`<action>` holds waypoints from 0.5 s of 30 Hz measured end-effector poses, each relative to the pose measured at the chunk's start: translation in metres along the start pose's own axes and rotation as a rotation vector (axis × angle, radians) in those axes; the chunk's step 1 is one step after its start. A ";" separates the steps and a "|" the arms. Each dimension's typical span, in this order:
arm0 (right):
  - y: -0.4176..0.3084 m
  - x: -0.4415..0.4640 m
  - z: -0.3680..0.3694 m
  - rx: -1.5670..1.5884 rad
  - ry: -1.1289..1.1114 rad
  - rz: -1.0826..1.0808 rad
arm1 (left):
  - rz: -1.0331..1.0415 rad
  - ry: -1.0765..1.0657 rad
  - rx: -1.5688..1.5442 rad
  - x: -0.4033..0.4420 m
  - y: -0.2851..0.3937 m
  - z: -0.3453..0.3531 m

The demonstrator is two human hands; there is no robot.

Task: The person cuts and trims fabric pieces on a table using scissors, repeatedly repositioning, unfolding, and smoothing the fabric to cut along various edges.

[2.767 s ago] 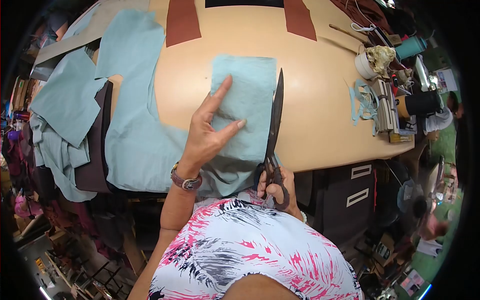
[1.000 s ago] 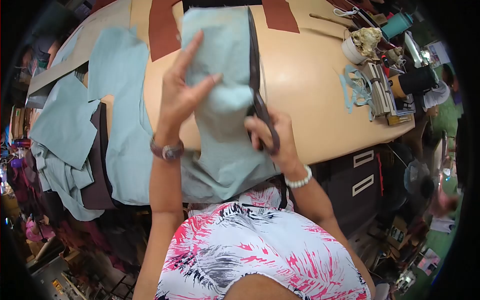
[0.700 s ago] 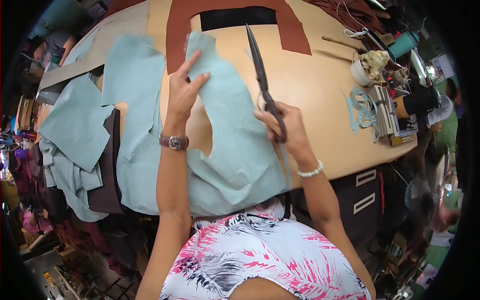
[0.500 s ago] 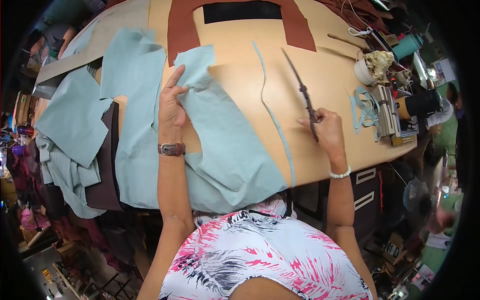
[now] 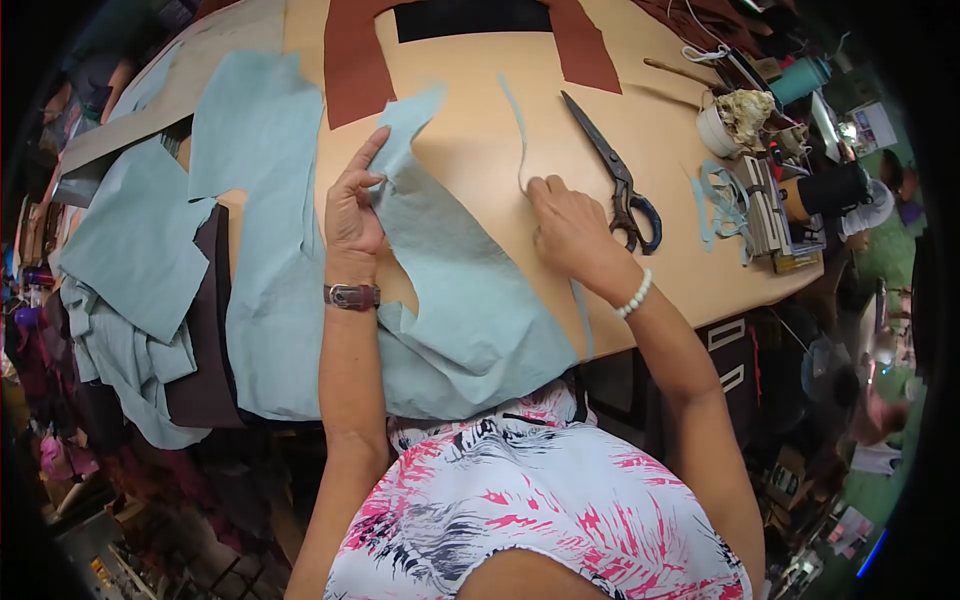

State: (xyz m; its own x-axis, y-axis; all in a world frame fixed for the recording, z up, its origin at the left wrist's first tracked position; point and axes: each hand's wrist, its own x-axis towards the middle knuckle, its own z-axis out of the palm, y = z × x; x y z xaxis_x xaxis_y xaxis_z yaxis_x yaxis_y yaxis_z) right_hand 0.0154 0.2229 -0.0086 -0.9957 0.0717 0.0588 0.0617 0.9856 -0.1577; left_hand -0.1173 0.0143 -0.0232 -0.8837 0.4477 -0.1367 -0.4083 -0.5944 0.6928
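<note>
My left hand is closed on the upper edge of a pale blue-green fabric piece, whose top end is lifted off the table. The lower part of that piece drapes towards the table's near edge. Over a narrow strip of the same fabric, my right hand has its fingers bent together on the strip's middle. The strip's lower end shows again below the hand. Dark scissors lie on the table just right of my right hand, blades pointing away from me.
More blue-green fabric pieces lie on the left over dark cloth. Reddish-brown fabric and a black piece are at the far side. On the right are fabric scraps, a white container and a black thread cone.
My right hand has put the scissors down on the table and moved left onto the fabric strip. My left hand has raised the top end of the fabric piece slightly.
</note>
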 end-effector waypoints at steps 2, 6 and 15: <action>0.016 0.015 -0.002 0.087 -0.047 -0.024 | -0.001 -0.016 0.042 0.002 -0.006 -0.001; 0.081 0.031 -0.093 0.395 -0.047 0.045 | 0.009 -0.024 0.104 0.010 -0.015 -0.008; 0.215 -0.028 -0.251 0.499 0.220 0.316 | -0.013 -0.008 0.177 0.008 -0.016 -0.003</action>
State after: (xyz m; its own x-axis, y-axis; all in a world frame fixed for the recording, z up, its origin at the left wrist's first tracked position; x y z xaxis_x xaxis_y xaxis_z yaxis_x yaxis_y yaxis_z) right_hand 0.0738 0.4719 0.2037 -0.8939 0.4300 0.1269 0.2580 0.7249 -0.6387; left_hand -0.1189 0.0253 -0.0373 -0.8766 0.4601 -0.1410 -0.3720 -0.4619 0.8051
